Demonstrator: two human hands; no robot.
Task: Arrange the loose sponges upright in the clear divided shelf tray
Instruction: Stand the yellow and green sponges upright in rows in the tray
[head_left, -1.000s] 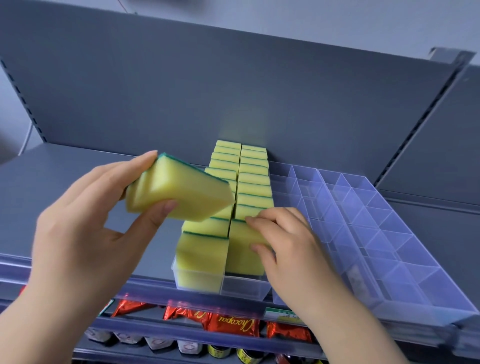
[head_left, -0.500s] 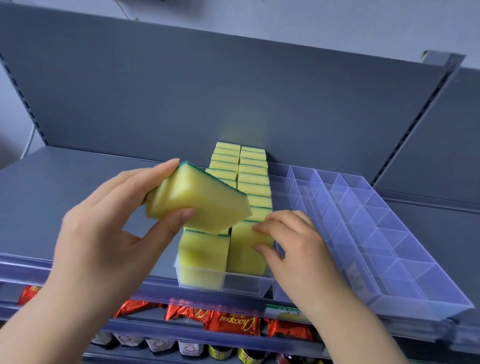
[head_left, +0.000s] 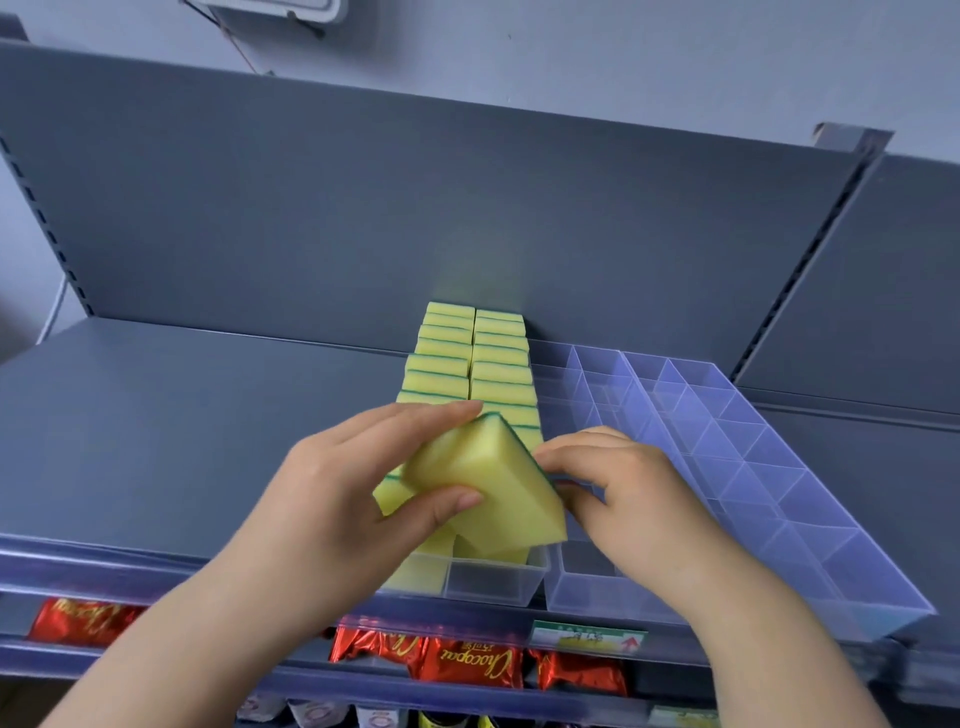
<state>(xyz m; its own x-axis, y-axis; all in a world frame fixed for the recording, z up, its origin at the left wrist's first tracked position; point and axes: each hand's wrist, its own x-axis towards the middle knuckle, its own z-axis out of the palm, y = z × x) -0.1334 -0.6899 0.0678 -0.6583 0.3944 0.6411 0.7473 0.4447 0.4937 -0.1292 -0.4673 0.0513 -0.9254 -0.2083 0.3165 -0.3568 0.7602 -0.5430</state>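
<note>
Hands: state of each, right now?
Left hand: holding the loose sponge.
Right hand: curled beside that sponge; grip cannot be told.

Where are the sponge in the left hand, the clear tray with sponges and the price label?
Held sponge (head_left: 488, 483), head view, on its broad yellow face.
Clear tray (head_left: 493, 584), head view, on its bare front wall.
Price label (head_left: 587, 635), head view, on its middle.

One view only: a wide-angle camera worn on the head. It faces forward and down onto the grey shelf (head_left: 182, 441), close over the clear divided tray (head_left: 878, 587); back panel (head_left: 363, 208) far, red packets (head_left: 467, 667) near, below.
</note>
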